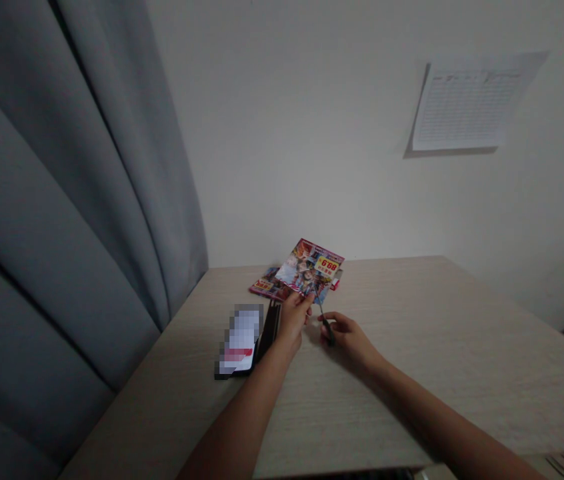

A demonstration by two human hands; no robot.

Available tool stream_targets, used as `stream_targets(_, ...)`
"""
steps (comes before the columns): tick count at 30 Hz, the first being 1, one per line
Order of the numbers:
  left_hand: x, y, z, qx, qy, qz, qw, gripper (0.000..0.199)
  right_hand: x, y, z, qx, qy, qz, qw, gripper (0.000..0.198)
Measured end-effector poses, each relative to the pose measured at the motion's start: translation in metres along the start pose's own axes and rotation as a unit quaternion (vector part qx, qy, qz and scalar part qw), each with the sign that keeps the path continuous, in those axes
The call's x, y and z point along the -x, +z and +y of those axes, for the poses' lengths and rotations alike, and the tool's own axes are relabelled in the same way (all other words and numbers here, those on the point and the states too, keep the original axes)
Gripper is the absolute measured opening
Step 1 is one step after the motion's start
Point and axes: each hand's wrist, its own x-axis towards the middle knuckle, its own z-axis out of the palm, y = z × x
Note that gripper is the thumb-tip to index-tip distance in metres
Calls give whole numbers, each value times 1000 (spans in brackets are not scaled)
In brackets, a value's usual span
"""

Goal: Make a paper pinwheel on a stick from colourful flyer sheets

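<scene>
My left hand (293, 319) pinches the near edge of a colourful printed card packet (307, 267) with a yellow price label, holding it tilted above the table. In my right hand (347, 333) is a pair of scissors (331, 333) with dark handles. Their blades point away from me and reach the packet's lower right edge, close to my left fingertips. Whether the blades are cutting into it I cannot tell. Behind and below the held packet lies another similar packet (265, 285), partly covered. A dark striped object (271, 323) lies beside my left wrist, partly hidden by it.
A phone (239, 340) with a lit, blurred-out screen lies left of my left forearm. The pale wooden table (437, 347) meets a white wall at the back. A grey curtain (87, 167) hangs at the left. A printed sheet (465, 107) is on the wall.
</scene>
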Motion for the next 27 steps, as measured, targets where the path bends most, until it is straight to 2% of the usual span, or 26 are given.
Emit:
stream_targets(8, 0, -1, 0, -6, -5, -3, 1000, 41, -4, 1, 9, -42, 7, 10, 999, 42)
stream_targets(20, 1, -1, 3, -9, -18, -3, 1000, 40, -2, -2, 5, -14, 15, -1, 1000, 43)
stream_targets(27, 1, 0, 6, 5, -40, 21, 999, 36, -2, -2, 4, 21, 14, -1, 1000, 41)
